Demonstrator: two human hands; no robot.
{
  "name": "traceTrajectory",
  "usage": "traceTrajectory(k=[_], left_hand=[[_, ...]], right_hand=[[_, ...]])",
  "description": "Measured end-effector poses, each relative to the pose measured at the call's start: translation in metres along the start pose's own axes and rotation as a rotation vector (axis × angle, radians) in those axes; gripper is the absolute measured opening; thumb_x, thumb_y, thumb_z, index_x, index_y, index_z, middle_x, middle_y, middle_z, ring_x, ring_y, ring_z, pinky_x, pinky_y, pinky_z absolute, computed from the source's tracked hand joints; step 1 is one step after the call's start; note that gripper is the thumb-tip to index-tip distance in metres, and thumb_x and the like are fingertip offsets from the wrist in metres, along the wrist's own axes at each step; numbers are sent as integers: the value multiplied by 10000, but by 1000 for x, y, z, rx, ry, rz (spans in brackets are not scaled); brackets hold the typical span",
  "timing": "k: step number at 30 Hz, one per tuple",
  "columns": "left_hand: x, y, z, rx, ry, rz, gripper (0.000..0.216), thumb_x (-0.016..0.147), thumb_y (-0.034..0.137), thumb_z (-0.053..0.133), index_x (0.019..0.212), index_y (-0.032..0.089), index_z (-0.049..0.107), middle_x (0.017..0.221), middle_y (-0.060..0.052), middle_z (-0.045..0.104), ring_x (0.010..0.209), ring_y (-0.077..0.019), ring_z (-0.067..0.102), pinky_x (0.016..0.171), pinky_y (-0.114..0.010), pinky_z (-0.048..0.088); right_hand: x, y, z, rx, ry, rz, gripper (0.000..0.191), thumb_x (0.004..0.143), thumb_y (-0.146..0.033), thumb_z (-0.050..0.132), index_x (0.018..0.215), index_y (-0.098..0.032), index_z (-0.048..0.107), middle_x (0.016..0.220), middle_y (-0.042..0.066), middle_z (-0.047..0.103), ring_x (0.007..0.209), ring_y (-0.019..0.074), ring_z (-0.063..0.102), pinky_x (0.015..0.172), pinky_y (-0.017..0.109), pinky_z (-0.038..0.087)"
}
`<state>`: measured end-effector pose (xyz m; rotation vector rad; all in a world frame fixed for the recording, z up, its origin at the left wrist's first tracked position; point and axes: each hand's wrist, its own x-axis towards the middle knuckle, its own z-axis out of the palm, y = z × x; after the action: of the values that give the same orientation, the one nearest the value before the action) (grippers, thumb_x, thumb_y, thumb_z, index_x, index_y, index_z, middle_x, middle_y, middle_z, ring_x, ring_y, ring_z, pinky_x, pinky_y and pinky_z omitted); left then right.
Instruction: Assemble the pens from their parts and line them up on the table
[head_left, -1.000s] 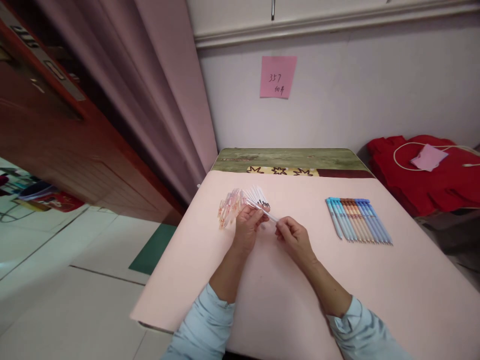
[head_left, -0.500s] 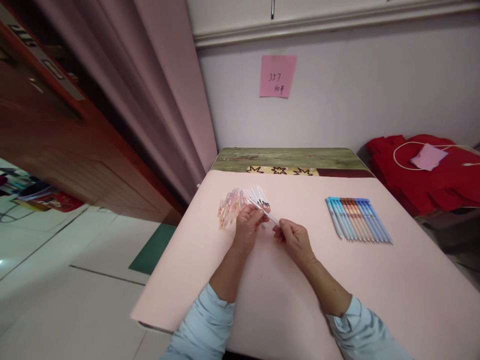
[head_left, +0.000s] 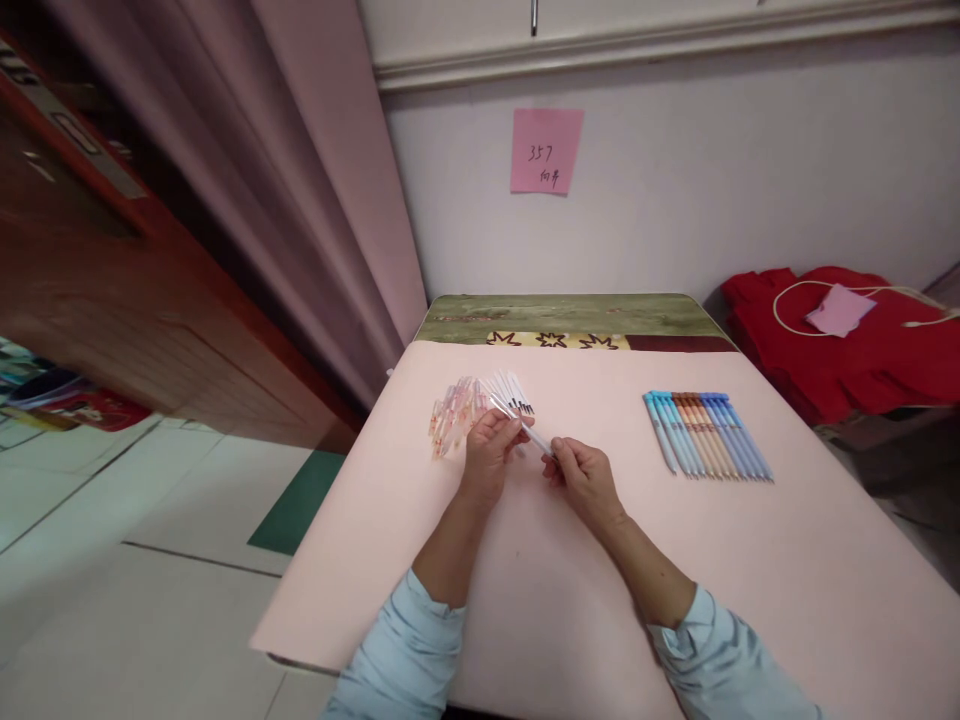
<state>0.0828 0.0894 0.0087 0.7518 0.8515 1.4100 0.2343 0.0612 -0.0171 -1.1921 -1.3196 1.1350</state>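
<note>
My left hand [head_left: 487,458] and my right hand [head_left: 589,482] hold one slim, whitish pen [head_left: 537,438] between them, just above the table. The left fingers pinch its upper-left part, while the right thumb and fingers close around its lower-right end. Behind my left hand lies a fan of thin white sticks with black ends, like pen refills [head_left: 504,385]. Left of them is a pile of clear pen barrels [head_left: 448,415] with pinkish-orange prints, partly covered by that hand. Finished-looking pens [head_left: 705,435] lie side by side at the right, in light blue, brown and darker blue.
Pale pink paper [head_left: 570,600] covers most of the table, whose green wood-patterned top [head_left: 570,312] shows at the back. Red cloth [head_left: 772,370] with a white cable lies to the right. A curtain [head_left: 337,180] and a wooden door [head_left: 187,330] stand at the left.
The whole view has shifted slightly, with things appearing a little further left. Both hands keep their hold on the pen, with only small movement of the fingers.
</note>
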Motion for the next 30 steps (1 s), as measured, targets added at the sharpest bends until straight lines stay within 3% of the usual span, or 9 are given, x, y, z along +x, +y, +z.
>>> traceTrajectory(k=[3, 6, 9, 17, 23, 30], left_hand=[[0, 0, 0, 6, 13, 1, 237, 719, 300, 792, 860, 148, 677, 867, -65, 744, 706, -127, 648, 731, -268, 503], [1, 0, -1, 4, 12, 4, 237, 711, 297, 798, 853, 145, 685, 863, -64, 743, 688, -118, 637, 715, -258, 501], [2, -1, -2, 12, 2, 4, 223, 718, 293, 792, 856, 149, 691, 867, -60, 741, 689, -114, 634, 715, -251, 505], [1, -1, -3, 75, -14, -2, 229, 730, 310, 784, 864, 148, 693, 848, -58, 735, 664, -108, 614, 606, -215, 470], [2, 4, 0, 126, 36, 12, 234, 699, 301, 807, 824, 144, 686, 780, -47, 730, 640, -106, 613, 611, -210, 461], [0, 9, 6, 203, -14, 6, 235, 707, 288, 799, 828, 151, 653, 848, -52, 747, 673, -105, 616, 687, -223, 482]], right_hand=[[1, 0, 1, 13, 4, 1, 461, 915, -608, 489, 801, -199, 668, 633, 17, 639, 534, 147, 571, 544, 259, 478], [2, 0, 1, 19, 50, -38, 375, 806, -554, 683, 959, -215, 634, 681, -12, 622, 570, 135, 552, 551, 243, 463], [2, 0, 1, -14, 66, -62, 351, 743, -511, 759, 865, -215, 614, 648, -31, 566, 546, 118, 488, 518, 233, 410], [1, 3, 0, -21, -6, -27, 314, 823, -513, 673, 784, -205, 626, 640, -4, 601, 551, 135, 514, 527, 247, 422], [-1, -7, 3, -185, 97, -197, 255, 850, -420, 663, 1007, -219, 656, 743, 2, 643, 619, 142, 571, 608, 254, 468], [2, -17, -1, -438, 159, -302, 119, 843, -328, 635, 849, -218, 680, 785, 18, 682, 665, 135, 615, 657, 239, 477]])
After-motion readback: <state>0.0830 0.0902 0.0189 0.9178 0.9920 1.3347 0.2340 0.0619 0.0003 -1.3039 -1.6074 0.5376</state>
